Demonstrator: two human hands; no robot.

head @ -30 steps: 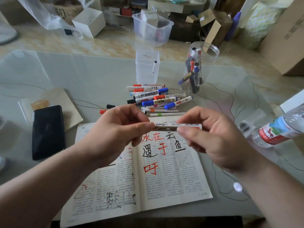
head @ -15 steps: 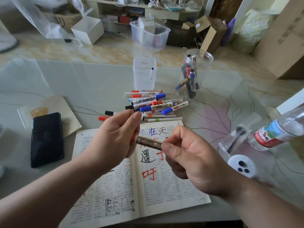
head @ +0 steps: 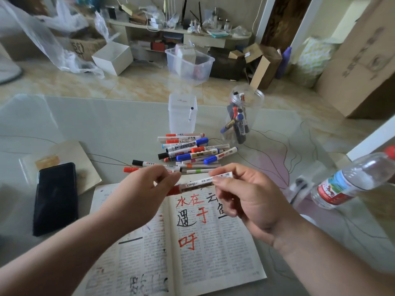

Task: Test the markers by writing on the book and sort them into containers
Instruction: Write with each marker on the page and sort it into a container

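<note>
Messy room in the back, boxes and bags all over the floor, and up front a glass-topped table (head: 96, 124). Far left, a black phone (head: 55, 197) lies on a tan notebook (head: 70, 154). Next comes the left hand (head: 143, 195), fingers curled and pinching the red cap (head: 173, 190) end of a marker (head: 197, 184), which sits level in the air just above the open book (head: 192, 253). The book's pages already have red and black characters on them. Behind the hands is the pile of markers (head: 192, 150), not yet sorted. Past that stands a square clear container (head: 182, 113) with what looks like one marker in it, and to its right a round jar (head: 242, 116) holding several. The right hand (head: 252, 201) pinches the barrel at the other end between thumb and fingers. My guess is the cap's about to get pulled. If it's stuck and lets go all at once, the hands fly apart, and that right arm could whack the water bottle (head: 350, 180) tilted over on the right. Or the bare tip streaks someone's fingers. The loose cap could also land in the pile and get lost.
</note>
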